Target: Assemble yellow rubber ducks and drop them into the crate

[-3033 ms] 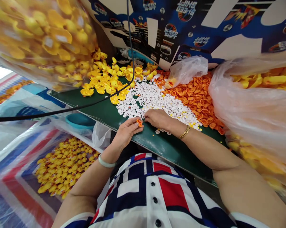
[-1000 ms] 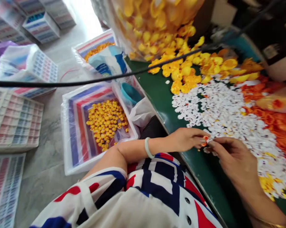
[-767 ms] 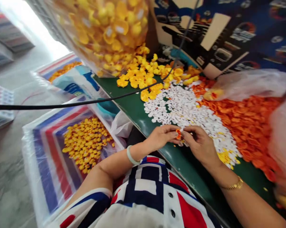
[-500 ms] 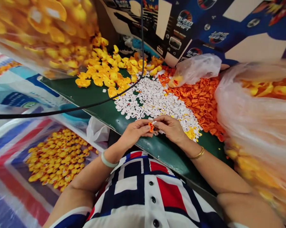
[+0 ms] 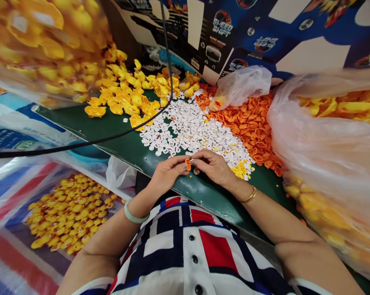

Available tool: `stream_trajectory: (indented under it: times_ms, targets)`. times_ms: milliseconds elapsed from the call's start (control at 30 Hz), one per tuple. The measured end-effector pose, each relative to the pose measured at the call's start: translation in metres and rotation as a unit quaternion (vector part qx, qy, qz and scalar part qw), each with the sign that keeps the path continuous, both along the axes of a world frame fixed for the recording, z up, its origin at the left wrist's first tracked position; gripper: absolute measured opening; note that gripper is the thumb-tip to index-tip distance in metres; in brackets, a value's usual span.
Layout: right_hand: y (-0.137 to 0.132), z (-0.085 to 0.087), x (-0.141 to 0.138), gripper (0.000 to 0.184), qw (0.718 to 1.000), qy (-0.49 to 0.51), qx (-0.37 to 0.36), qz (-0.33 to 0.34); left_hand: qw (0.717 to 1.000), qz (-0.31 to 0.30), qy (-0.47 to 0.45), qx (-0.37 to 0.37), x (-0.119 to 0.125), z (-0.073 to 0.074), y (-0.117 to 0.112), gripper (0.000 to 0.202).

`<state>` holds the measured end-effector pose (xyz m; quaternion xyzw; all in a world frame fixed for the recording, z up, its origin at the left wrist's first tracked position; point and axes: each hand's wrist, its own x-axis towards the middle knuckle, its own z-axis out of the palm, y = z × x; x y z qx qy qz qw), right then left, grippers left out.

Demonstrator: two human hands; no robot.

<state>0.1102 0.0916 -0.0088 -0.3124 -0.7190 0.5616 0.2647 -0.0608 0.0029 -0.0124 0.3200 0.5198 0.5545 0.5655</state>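
Pinched between the thumb and fingers of my left hand (image 5: 168, 174) is a small orange duck-bill-shaped piece (image 5: 188, 164), its hollow side showing. My right hand (image 5: 214, 167) meets it from the right, thumb and forefinger closed at the piece's edge. A small whitish part shows at those fingertips, mostly hidden. Both hands are over the near edge of the green tabletop (image 5: 156, 162). Just beyond them spreads a heap of small white pieces with dark dots (image 5: 191, 125), with tiny yellow bits (image 5: 242, 170) at its right end.
Orange pieces (image 5: 249, 119) lie behind the white heap. Yellow hollow duck-shaped shells (image 5: 123, 96) spill from a large clear bag (image 5: 49, 53) at left. Another plastic bag (image 5: 326, 143) bulges at right. A black cable (image 5: 120, 137) crosses the table. Yellow duck heads (image 5: 71, 213) fill a striped sack below left.
The camera view has turned slightly, so the scene sits further left. My hands remain together around the orange piece, with only a small shift of the fingers.
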Motion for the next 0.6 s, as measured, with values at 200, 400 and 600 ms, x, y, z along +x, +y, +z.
stream_trajectory:
  times_ms: [200, 400, 600]
  targets:
    - [0.0007, 0.0010, 0.0031, 0.020, 1.000, 0.027, 0.000, 0.010, 0.998, 0.016, 0.054, 0.000, -0.0012, -0.0047, 0.0003, 0.038]
    - [0.0009, -0.0007, 0.0020, 0.016, 0.999, -0.011, 0.042, 0.024, 0.996, 0.008, 0.090, 0.017, 0.0001, -0.0038, -0.0011, 0.033]
    - [-0.0046, -0.0039, -0.0012, 0.013, 0.993, -0.049, 0.109, -0.017, 0.972, 0.026, 0.210, 0.100, 0.0041, -0.0035, -0.0043, 0.025]
